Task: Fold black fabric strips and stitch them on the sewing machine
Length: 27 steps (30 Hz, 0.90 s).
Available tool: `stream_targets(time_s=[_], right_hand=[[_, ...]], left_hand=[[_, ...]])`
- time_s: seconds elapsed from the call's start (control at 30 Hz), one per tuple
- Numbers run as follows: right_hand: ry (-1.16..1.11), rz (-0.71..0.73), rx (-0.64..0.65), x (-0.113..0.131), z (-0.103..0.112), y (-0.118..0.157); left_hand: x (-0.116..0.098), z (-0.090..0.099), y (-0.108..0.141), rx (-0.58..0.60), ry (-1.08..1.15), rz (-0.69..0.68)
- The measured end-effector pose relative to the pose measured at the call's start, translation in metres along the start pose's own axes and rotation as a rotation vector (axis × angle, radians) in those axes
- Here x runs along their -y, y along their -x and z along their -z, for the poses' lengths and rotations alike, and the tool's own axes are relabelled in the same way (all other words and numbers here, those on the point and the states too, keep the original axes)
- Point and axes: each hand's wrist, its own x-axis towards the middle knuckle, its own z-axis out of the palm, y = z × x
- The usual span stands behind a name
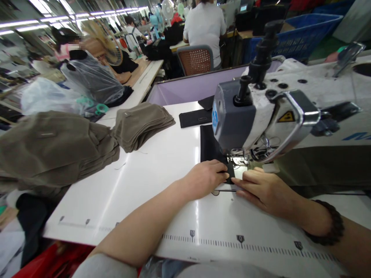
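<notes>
Workshop counter (162, 162): left grip (204, 180) pressing black cloth (209, 144) beneath it, pinch unclear; right grip (265, 189) unclosed, touching cloth's edge; sewing machine (236, 119) beyond both. Stitching seemingly underway, finished length hidden; black strip (193, 119) beyond left grip, done or waiting unclear.

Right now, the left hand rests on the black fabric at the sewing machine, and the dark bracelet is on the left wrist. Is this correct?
Not entirely: the head view shows the dark bracelet on the wrist of the right hand. The left hand does rest on the black fabric at the sewing machine.
</notes>
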Motion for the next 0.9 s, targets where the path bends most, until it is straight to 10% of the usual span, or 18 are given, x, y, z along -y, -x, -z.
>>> stream_targets(time_s=[0.9], right_hand=[[0.033, -0.207, -0.009, -0.001, -0.004, -0.009]], left_hand=[[0.023, -0.013, -0.019, -0.219, -0.041, 0.160]])
